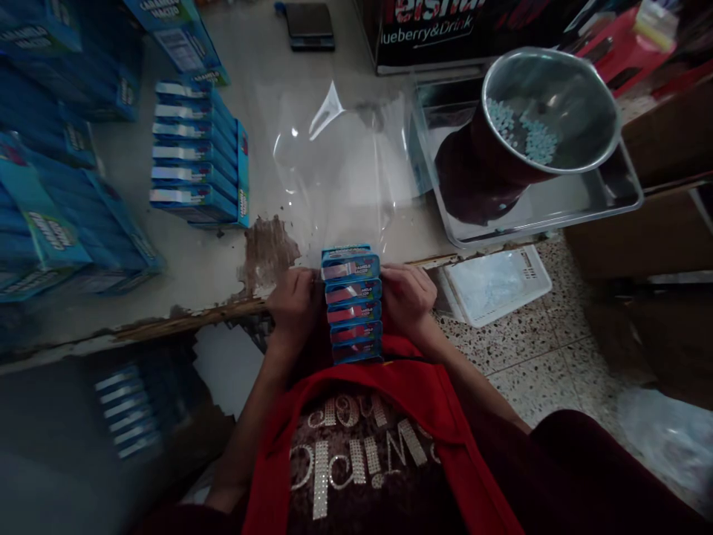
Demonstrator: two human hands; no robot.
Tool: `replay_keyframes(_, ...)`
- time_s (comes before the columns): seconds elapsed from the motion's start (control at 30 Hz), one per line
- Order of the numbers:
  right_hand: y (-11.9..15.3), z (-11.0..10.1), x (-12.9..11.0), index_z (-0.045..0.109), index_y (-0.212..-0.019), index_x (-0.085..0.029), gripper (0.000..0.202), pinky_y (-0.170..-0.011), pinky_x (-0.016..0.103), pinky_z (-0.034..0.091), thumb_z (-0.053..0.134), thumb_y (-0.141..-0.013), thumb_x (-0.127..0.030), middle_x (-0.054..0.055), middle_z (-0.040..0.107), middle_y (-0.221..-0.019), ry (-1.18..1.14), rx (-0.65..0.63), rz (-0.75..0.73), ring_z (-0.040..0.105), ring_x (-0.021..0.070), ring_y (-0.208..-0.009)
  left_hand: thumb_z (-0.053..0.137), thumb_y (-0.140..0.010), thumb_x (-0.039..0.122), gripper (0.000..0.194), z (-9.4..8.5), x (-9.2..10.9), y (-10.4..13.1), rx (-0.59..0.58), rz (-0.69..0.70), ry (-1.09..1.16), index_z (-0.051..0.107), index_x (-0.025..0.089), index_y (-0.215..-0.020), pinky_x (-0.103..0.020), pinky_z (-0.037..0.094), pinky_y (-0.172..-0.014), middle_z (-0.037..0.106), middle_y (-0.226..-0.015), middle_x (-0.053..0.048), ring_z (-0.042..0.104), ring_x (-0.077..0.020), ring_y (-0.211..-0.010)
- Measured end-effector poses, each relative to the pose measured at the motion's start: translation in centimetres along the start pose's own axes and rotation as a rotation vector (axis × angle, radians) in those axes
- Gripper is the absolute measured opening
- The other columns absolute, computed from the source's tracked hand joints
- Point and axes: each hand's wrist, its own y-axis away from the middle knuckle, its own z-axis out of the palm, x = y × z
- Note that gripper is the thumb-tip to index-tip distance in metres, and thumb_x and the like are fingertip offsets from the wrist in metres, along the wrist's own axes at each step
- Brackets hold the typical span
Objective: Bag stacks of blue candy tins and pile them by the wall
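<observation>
Both hands, left [295,305] and right [409,296], clamp box stack [352,305] (fingertips hidden, lower boxes blurred).

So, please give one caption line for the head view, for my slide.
Left hand and right hand press a row of small blue boxes between them at the table edge, beside clear plastic film.

The left hand [297,301] and the right hand [408,293] press from either side on a row of small blue boxes [352,305] held against the red shirt [390,416] at the worn table edge [194,316]. A clear plastic sheet [339,156] lies on the table just beyond the row. Another stack of blue boxes [194,152] stands to the left, and a metal bowl [551,111] with pale pellets sits in a tray [624,200] to the right.
</observation>
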Motion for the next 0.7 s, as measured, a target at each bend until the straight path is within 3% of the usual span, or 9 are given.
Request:
replay_keyframes(0.23,1.2,-1.5,0.9,0.067,-0.079,-0.026,0.026,-0.077,0.037,0.051,0.062,-0.104,-0.028,0.002,0.083,-0.089,-0.006,-0.147,-0.096,0.074,0.0183,-0.079,0.055,-0.107,0.026,0.024,-2.1,-0.1,1.9,-0.176,0.204,0.05,0.068,0.019,-0.088,-0.034,0.029,-0.061,0.072,-0.088,-0.01,0.059,-0.0184,-0.066)
replay_keyframes(0.33,2.3,-2.2,1.1,0.065,-0.08,-0.026,0.026,-0.078,0.037,0.051,0.061,-0.105,-0.025,0.002,0.081,-0.09,-0.048,-0.18,-0.129,0.071,0.0174,-0.08,0.05,-0.11,0.026,0.031,-3.0,-0.1,2.4,-0.268,0.314,0.104,0.067,0.019,-0.084,-0.034,0.029,-0.059,0.07,-0.083,-0.009,0.058,-0.0173,-0.064)
replay_keyframes(0.43,3.6,-2.8,1.1,0.064,-0.079,-0.026,0.028,-0.077,0.037,0.05,0.059,-0.107,-0.028,0.003,0.079,-0.091,-0.069,-0.286,-0.118,0.068,0.0175,-0.079,0.046,-0.112,0.029,0.04,-3.8,-0.2,3.3,-0.288,0.39,0.112,0.066,0.019,-0.078,-0.033,0.029,-0.057,0.065,-0.075,-0.007,0.055,-0.0159,-0.06)
replay_keyframes(0.63,7.5,-4.3,1.4,0.061,-0.076,-0.025,0.035,-0.074,0.035,0.046,0.054,-0.11,-0.03,0.003,0.076,-0.088,-0.111,-0.444,-0.169,0.062,0.0164,-0.075,0.039,-0.113,0.044,0.051,-4.9,-0.9,7.6,-0.542,0.359,0.224,0.076,0.021,-0.088,-0.033,0.031,-0.049,0.067,-0.074,-0.009,0.051,-0.0169,-0.052)
replay_keyframes(0.7,9.0,-5.2,1.6,0.061,-0.077,-0.024,0.038,-0.072,0.034,0.045,0.049,-0.113,-0.032,0.003,0.076,-0.087,-0.17,-0.514,-0.222,0.062,0.0155,-0.073,0.038,-0.112,0.046,0.049,-5.3,-0.4,9.6,-0.573,0.273,0.319,0.08,0.024,-0.097,-0.032,0.041,-0.051,0.072,-0.08,-0.01,0.058,-0.0197,-0.058)
